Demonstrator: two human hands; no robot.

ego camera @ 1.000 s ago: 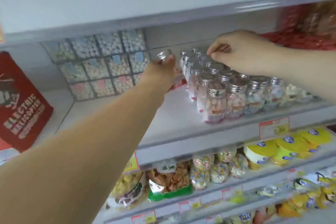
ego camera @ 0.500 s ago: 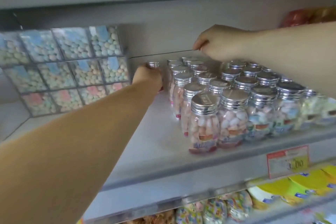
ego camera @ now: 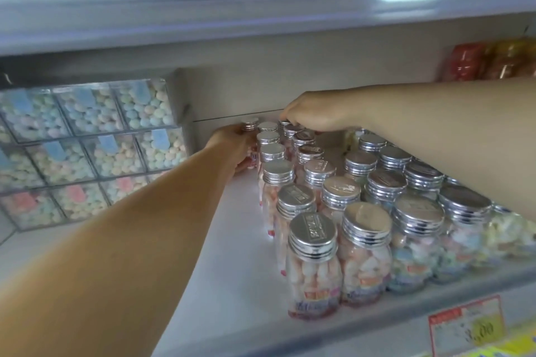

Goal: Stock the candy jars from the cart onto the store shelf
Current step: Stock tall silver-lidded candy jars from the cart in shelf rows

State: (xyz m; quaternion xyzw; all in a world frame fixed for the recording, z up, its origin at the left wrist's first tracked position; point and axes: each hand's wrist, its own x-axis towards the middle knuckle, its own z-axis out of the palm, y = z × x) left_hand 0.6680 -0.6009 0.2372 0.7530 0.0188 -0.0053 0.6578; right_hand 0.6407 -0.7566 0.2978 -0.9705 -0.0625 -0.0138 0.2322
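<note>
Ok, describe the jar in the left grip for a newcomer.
On the white shelf, find the block of silver-capped candy jars right of the pastel-candy boxes. Go to its far back-left corner. The jar stands just left of it, the only one wrapped by the left grip.

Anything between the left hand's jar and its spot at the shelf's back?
Nothing visible. The left hand holds the jar beside the leftmost row's back end; the right hand is over neighbouring lids.
</note>
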